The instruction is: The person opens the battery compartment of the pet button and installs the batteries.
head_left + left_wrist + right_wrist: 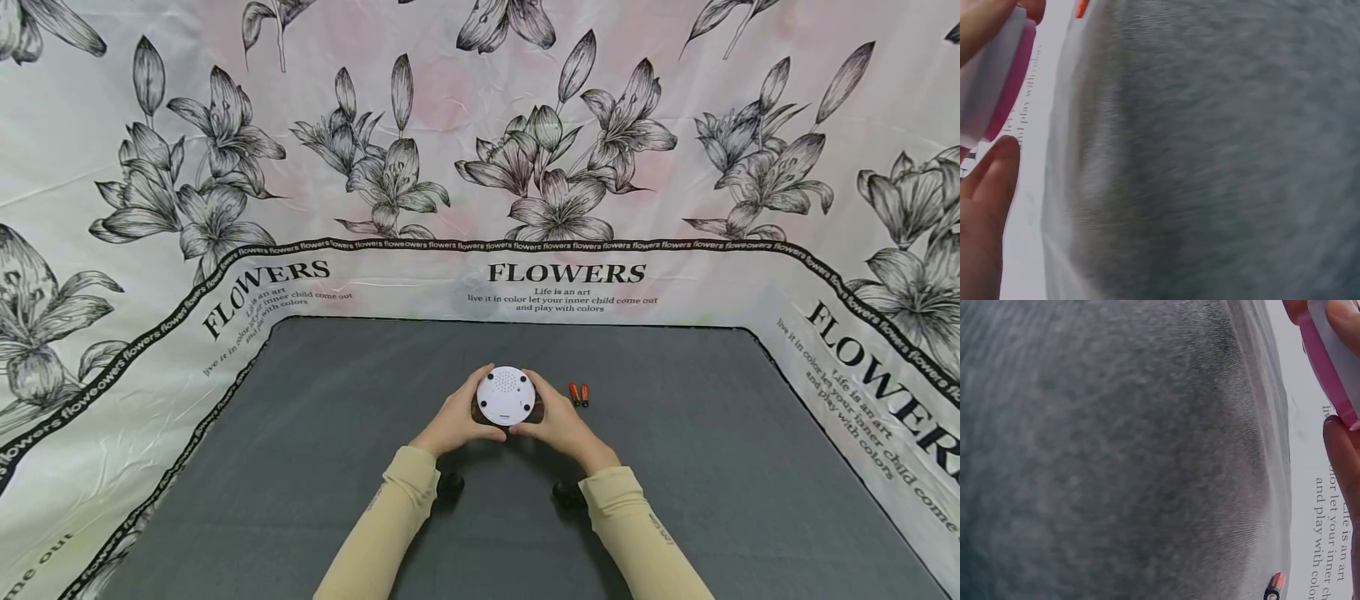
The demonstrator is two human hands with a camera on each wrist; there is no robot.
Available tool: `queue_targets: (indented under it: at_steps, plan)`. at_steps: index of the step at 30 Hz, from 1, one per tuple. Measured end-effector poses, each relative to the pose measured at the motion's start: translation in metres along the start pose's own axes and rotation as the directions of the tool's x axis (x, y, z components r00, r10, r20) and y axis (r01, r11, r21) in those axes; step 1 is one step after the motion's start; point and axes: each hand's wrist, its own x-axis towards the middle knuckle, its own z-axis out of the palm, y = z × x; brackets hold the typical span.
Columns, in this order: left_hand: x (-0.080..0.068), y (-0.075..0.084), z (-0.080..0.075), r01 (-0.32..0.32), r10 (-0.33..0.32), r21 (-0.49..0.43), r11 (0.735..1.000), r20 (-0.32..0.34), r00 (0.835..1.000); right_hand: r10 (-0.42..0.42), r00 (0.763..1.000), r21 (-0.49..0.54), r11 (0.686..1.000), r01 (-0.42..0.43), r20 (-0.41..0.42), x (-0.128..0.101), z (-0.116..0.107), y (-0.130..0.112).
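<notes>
Between both hands is a round device, white with a pink edge, its underside [506, 396] turned toward the head camera. That white face has a patch of small holes and several dark round feet. My left hand [461, 414] grips it from the left, and the device's pink edge [1012, 84] shows in the left wrist view. From the right, my right hand [561, 421] holds the opposite side, fingers and thumb at the rim. The device's far face is hidden. Two red batteries [579, 395] lie just right of the right hand.
A grey cloth surface [360, 375] spreads under the hands. Behind and at the sides rises a white flower-printed cloth [420, 283] with black lettering. Dark rounded shapes [450, 487] sit beside the wrists, near the sleeve cuffs.
</notes>
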Motion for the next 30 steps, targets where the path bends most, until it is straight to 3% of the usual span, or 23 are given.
queue_targets:
  at_steps: [8,17,26,30]
  plan:
    - [-0.003,-0.009,0.008,0.027,-0.027,-0.043,0.999,-0.001,1.0,0.043,0.998,0.027,0.999,-0.044,0.054,-0.005,0.004,0.002]
    - [-0.007,-0.017,0.013,0.038,-0.037,-0.16,0.986,0.01,0.999,0.077,0.992,0.034,0.996,-0.08,0.097,-0.006,0.005,0.004]
    - [-0.017,0.012,0.005,-0.032,0.031,-0.187,0.982,-0.008,0.999,0.084,0.99,0.002,0.996,-0.085,0.114,-0.007,0.003,0.001]
    - [-0.019,0.014,0.005,-0.015,0.014,-0.19,0.982,-0.007,1.0,0.046,0.996,-0.07,0.997,-0.04,0.08,-0.009,0.001,0.0]
